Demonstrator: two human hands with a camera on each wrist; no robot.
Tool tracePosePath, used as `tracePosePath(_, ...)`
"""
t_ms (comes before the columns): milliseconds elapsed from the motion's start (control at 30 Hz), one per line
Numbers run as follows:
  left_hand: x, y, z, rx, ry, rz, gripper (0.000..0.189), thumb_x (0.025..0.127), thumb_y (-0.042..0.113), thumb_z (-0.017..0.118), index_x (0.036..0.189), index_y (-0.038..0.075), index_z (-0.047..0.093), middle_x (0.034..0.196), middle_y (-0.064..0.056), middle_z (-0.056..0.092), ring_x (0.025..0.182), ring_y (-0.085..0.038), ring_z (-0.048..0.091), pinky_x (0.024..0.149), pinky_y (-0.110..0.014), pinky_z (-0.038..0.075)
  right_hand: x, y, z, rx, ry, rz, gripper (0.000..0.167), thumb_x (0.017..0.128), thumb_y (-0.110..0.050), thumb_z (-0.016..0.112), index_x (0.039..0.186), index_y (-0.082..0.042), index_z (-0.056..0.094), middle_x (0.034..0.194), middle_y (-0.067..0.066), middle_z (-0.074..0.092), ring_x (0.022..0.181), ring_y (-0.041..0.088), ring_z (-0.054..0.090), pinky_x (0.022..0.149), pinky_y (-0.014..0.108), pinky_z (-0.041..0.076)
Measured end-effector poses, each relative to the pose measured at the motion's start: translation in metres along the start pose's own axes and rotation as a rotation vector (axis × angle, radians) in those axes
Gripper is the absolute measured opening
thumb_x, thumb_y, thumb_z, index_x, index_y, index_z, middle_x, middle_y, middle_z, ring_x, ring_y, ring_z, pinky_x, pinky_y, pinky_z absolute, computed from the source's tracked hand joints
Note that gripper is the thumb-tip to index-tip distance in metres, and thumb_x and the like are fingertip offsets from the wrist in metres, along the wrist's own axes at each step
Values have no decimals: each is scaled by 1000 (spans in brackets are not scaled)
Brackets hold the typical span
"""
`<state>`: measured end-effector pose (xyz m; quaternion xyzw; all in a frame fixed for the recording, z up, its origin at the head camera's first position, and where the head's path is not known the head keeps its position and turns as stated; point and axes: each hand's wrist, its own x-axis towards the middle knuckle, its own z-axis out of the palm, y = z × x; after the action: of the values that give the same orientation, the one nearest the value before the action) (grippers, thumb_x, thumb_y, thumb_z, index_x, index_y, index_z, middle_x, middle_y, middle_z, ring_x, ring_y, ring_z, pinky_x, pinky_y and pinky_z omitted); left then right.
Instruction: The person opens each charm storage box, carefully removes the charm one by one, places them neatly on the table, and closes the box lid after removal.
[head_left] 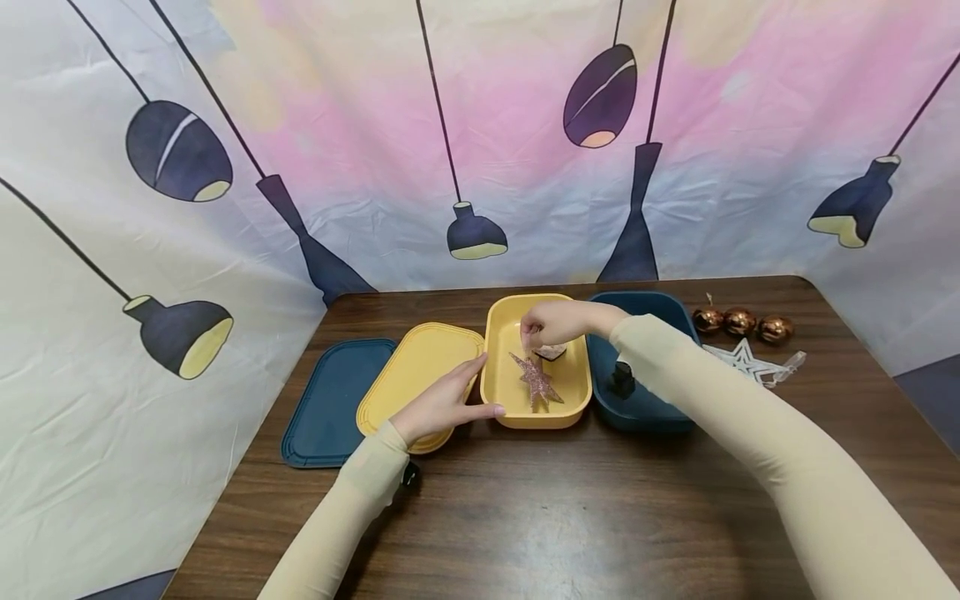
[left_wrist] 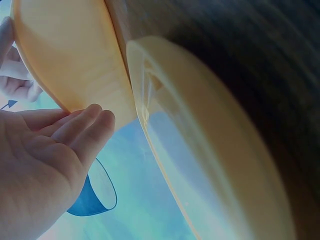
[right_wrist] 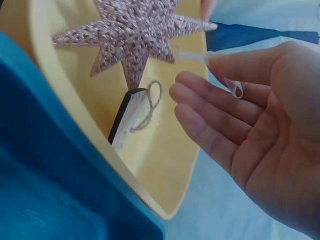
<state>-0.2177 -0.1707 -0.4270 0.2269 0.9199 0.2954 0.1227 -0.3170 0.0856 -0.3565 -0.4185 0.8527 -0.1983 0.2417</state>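
Observation:
My right hand (head_left: 562, 322) is over the yellow box (head_left: 537, 422), pinching the pale ribbon loop (right_wrist: 192, 56) of a pink glittery star ornament (head_left: 537, 383) between thumb and forefinger. From the ribbon the star hangs inside the box, its lower points near the floor in the head view. Beside it in the box is a small dark-edged, light-faced ornament (right_wrist: 125, 120) with a twine loop. My left hand (head_left: 441, 405) steadies the box from the left: straight fingers lie against the outer wall, and the thumb reaches along the front rim.
A dark blue box (head_left: 637, 417) stands right against the yellow one. Left lie a yellow lid (head_left: 420, 367) and a dark blue lid (head_left: 330, 408), partly overlapping. Copper balls (head_left: 739, 322) and a white star ornament (head_left: 742, 360) sit on the table's right. Behind hangs a printed cloth (head_left: 525, 158).

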Motion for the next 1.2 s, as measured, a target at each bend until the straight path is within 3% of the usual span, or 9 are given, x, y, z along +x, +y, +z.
tracePosePath(333, 1, -2, 0, 7, 3, 13, 105, 87, 57, 74, 161, 6, 20, 162, -12, 30, 148, -23, 29, 118, -43, 29, -15, 6, -13, 73, 68, -7, 22, 104, -16, 52, 111, -8, 71, 105, 7, 70, 94, 24, 64, 80, 37, 50)
tracePosePath(467, 1, -2, 0, 6, 2, 5, 106, 86, 59, 73, 162, 7, 20, 162, -10, 29, 148, -22, 29, 118, -43, 29, -18, 8, -15, 73, 82, 5, 22, 104, -15, 51, 112, -8, 70, 108, 9, 70, 90, 21, 62, 78, 36, 49)
tracePosePath(633, 0, -2, 0, 1, -2, 2, 106, 86, 60, 73, 162, 8, 20, 163, -10, 29, 148, -22, 28, 118, -44, 29, -22, 8, -15, 82, 118, 24, 21, 104, -17, 52, 112, -8, 70, 109, 11, 70, 93, 27, 63, 78, 38, 49)
tracePosePath(867, 1, -2, 0, -3, 0, 9, 105, 86, 58, 73, 162, 7, 20, 163, -10, 28, 148, -22, 28, 118, -43, 29, -23, 9, -10, 316, 98, 37, 22, 106, -16, 50, 116, -1, 64, 116, 14, 66, 112, 34, 63, 93, 46, 53)
tracePosePath(1067, 1, -1, 0, -15, 7, 19, 102, 88, 51, 76, 162, 7, 20, 163, -10, 29, 148, -22, 28, 118, -44, 29, -24, 8, -9, 483, 96, 33, 20, 106, -13, 48, 113, 1, 60, 116, 17, 65, 108, 31, 66, 99, 52, 50)
tracePosePath(1200, 1, -1, 0, -10, 5, 17, 103, 87, 51, 76, 162, 7, 20, 162, -10, 29, 148, -22, 29, 118, -43, 29, -27, 6, -12, 540, 93, 23, 21, 106, -10, 45, 115, 4, 57, 115, 20, 65, 109, 32, 65, 99, 50, 50)
